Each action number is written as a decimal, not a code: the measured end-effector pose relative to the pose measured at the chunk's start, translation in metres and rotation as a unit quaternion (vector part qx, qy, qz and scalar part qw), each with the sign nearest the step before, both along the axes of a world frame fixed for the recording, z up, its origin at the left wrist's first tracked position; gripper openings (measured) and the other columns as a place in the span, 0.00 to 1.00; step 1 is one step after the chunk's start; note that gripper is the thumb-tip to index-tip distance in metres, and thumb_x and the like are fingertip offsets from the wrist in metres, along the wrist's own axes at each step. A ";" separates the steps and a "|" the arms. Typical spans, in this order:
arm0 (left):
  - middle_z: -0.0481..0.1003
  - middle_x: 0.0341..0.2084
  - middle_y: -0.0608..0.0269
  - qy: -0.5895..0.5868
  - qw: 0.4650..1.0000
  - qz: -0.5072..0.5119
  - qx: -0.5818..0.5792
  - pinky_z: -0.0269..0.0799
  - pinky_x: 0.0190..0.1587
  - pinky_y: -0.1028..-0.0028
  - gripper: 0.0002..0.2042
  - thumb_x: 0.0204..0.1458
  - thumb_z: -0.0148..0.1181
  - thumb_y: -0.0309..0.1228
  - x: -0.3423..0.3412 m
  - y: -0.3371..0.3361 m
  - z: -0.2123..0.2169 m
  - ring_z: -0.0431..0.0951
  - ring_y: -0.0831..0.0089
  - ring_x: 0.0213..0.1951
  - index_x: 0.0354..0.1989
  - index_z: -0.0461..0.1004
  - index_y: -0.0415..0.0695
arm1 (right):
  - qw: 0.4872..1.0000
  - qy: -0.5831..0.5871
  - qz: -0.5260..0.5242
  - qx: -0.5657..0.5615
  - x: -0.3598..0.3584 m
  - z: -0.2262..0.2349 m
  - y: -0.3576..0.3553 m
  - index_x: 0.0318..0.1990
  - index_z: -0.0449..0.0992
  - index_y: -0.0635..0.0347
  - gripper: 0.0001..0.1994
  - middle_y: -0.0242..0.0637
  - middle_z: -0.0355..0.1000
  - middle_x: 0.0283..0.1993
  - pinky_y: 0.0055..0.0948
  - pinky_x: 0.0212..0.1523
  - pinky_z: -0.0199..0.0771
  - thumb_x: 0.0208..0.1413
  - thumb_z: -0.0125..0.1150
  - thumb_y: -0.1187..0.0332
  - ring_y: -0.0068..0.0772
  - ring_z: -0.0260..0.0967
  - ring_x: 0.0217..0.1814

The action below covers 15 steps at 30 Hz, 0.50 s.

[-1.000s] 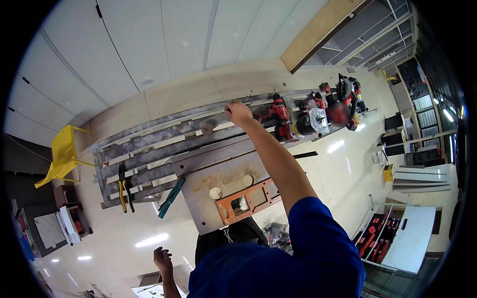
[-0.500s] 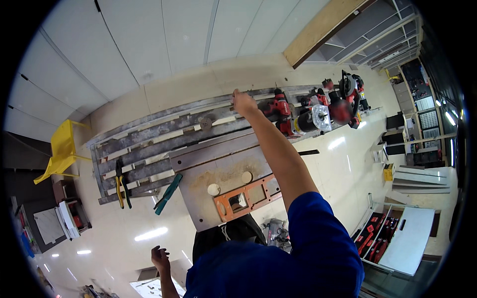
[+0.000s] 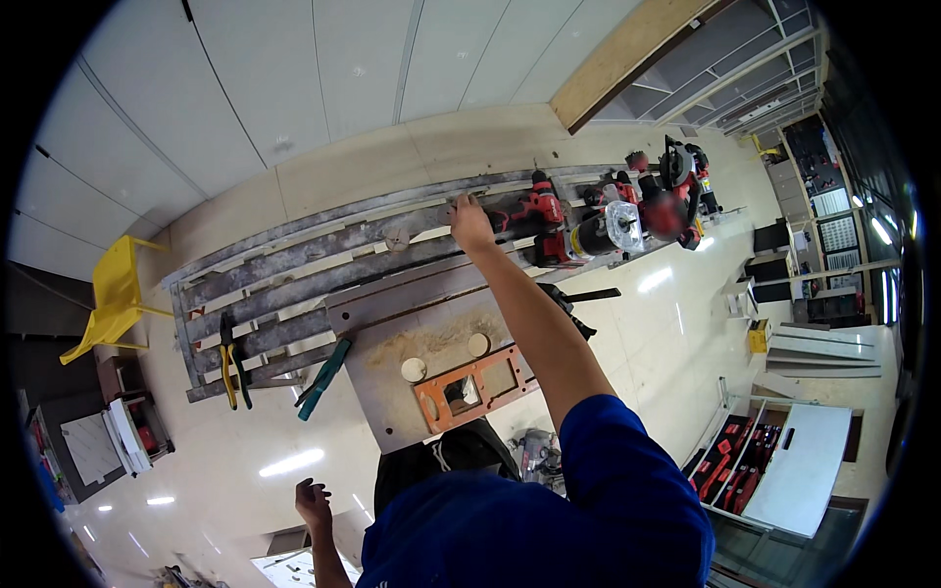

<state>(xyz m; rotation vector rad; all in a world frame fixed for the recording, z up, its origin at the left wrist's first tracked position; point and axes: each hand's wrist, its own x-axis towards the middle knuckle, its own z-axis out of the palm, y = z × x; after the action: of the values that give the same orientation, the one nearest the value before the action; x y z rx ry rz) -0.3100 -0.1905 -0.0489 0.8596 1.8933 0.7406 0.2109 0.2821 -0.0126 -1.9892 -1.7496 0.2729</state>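
My right hand point(image 3: 471, 225) reaches far over the slatted bench point(image 3: 265, 279), its fingers bent together beside the red drill point(image 3: 534, 206). Whatever lies between those fingertips is hidden. Low on the left, my left hand point(image 3: 314, 504) hangs away from the bench with fingers loosely apart, holding nothing. Beneath my right forearm, a grey board point(image 3: 377, 343) carries sawdust. An orange template with cut-outs point(image 3: 446, 404) lies on it, near a pale round disc point(image 3: 415, 369) and another round disc point(image 3: 478, 344). A dusty round piece point(image 3: 397, 240) sits on the slats left of my right hand.
Pliers with yellow-and-black handles point(image 3: 231, 367) and a teal-handled tool point(image 3: 323, 380) lie left of the board. A black clamp point(image 3: 570, 306) juts out on its right. Farther right stand a clear-based power tool point(image 3: 593, 233) and a circular saw point(image 3: 678, 169). A yellow chair point(image 3: 118, 299) stands left.
My right hand has drawn slightly nearer and lower onto the slats beside the drill. More of the black clamp shows past my forearm. My left hand stays about where it was.
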 end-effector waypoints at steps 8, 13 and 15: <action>0.78 0.28 0.56 -0.007 1.000 0.004 -0.010 0.71 0.21 0.77 0.10 0.56 0.50 0.21 -0.006 -0.010 -0.001 0.80 0.72 0.23 0.47 0.70 0.36 | 0.989 -0.051 0.115 0.073 -0.004 0.013 0.001 0.36 0.74 0.59 0.08 0.43 0.71 0.44 0.46 0.51 0.71 0.53 0.61 0.66 0.51 0.66 0.53; 0.78 0.29 0.55 -0.015 1.000 0.007 -0.012 0.71 0.20 0.76 0.11 0.56 0.50 0.21 -0.007 -0.014 -0.005 0.79 0.71 0.23 0.47 0.70 0.36 | 0.973 -0.093 0.196 0.082 -0.021 0.010 0.007 0.34 0.75 0.58 0.06 0.46 0.72 0.41 0.47 0.49 0.71 0.52 0.61 0.67 0.53 0.68 0.49; 0.78 0.29 0.55 -0.013 1.000 0.013 -0.005 0.71 0.21 0.76 0.11 0.56 0.50 0.21 -0.007 -0.015 -0.003 0.80 0.71 0.23 0.47 0.70 0.36 | 0.985 -0.020 0.152 0.085 -0.017 0.010 0.017 0.37 0.75 0.60 0.07 0.48 0.73 0.40 0.47 0.46 0.72 0.52 0.60 0.69 0.56 0.70 0.46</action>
<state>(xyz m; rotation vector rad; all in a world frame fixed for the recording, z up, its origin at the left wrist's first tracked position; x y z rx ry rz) -0.3174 -0.2052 -0.0515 0.8172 1.8876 0.7538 0.1936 0.2992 -0.0030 -1.6188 -2.0289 0.1764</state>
